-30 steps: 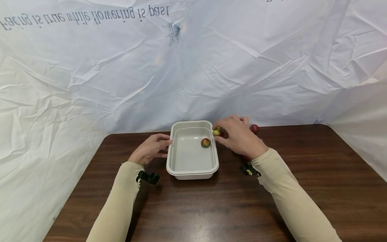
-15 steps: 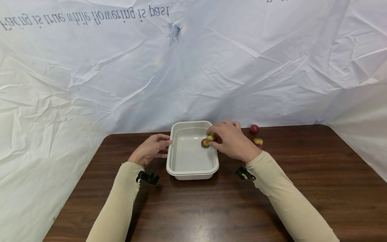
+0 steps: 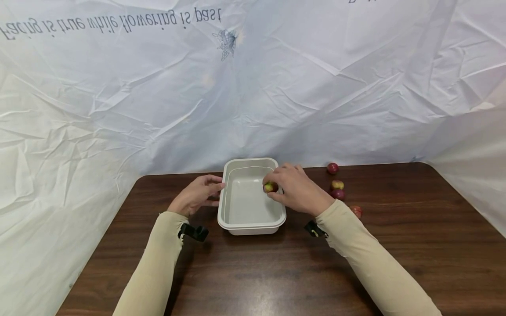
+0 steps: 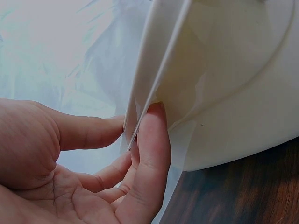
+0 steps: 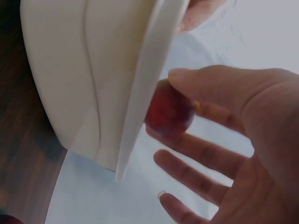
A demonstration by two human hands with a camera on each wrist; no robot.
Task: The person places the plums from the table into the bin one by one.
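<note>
The desk point(image 3: 272, 259) is dark brown with wood grain and rounded far corners, and light shines on its near middle. Behind the desk hangs a wrinkled white cloth point(image 3: 356, 96), tinted pale blue, which meets its far edge. The cloth also covers the space along the desk's left and right sides. High above the desk's far left corner, a line of grey lettering point(image 3: 114, 22) is printed upside down. Above the desk's far edge, left of its middle, is a blue butterfly drawing point(image 3: 227, 44). Above the right half, more print point(image 3: 361, 1) is cut off.
</note>
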